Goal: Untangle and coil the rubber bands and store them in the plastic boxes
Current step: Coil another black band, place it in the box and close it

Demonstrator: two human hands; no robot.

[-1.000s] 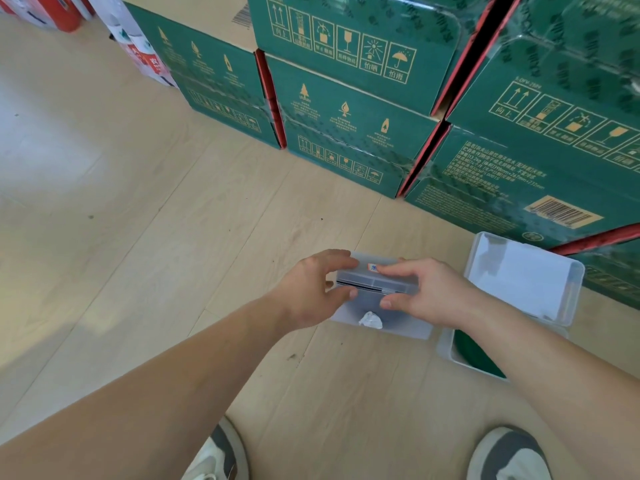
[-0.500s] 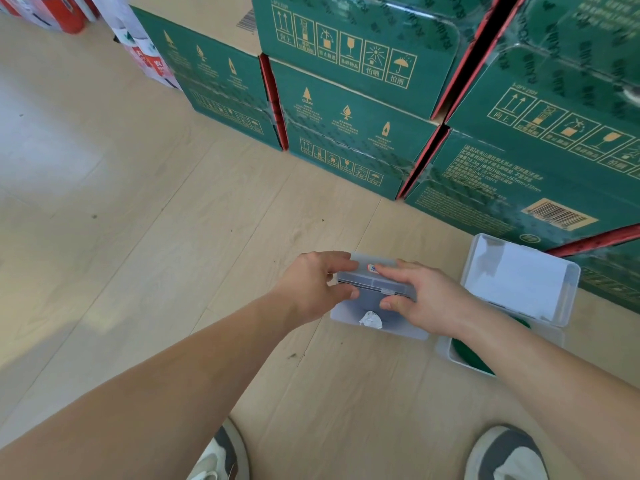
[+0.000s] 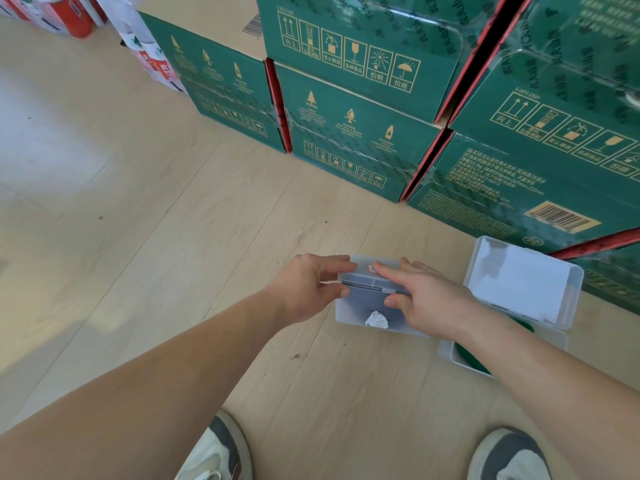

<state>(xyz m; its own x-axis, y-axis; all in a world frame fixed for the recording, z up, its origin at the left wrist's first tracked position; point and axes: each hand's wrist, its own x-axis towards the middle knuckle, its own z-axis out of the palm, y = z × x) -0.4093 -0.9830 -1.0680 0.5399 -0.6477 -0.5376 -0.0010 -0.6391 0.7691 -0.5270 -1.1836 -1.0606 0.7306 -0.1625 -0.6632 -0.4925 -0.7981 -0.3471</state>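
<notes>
A small translucent plastic box stands on the wooden floor in front of me, with something dark inside and a white crumpled scrap at its front wall. Its lid lies down on the box. My left hand grips the box's left end, thumb at the front. My right hand lies flat on the lid, fingers on top and thumb against the front wall. To the right stands a second plastic box with its lid raised; something green shows inside it.
Stacked green cardboard cartons form a wall right behind the boxes. Red and white packages stand at the far left. My two shoes are at the bottom edge. Bare floor stretches to the left.
The lid of the left box has come down from slightly ajar to flat on the box. My right hand's fingers have flattened over it. The left hand keeps its hold.
</notes>
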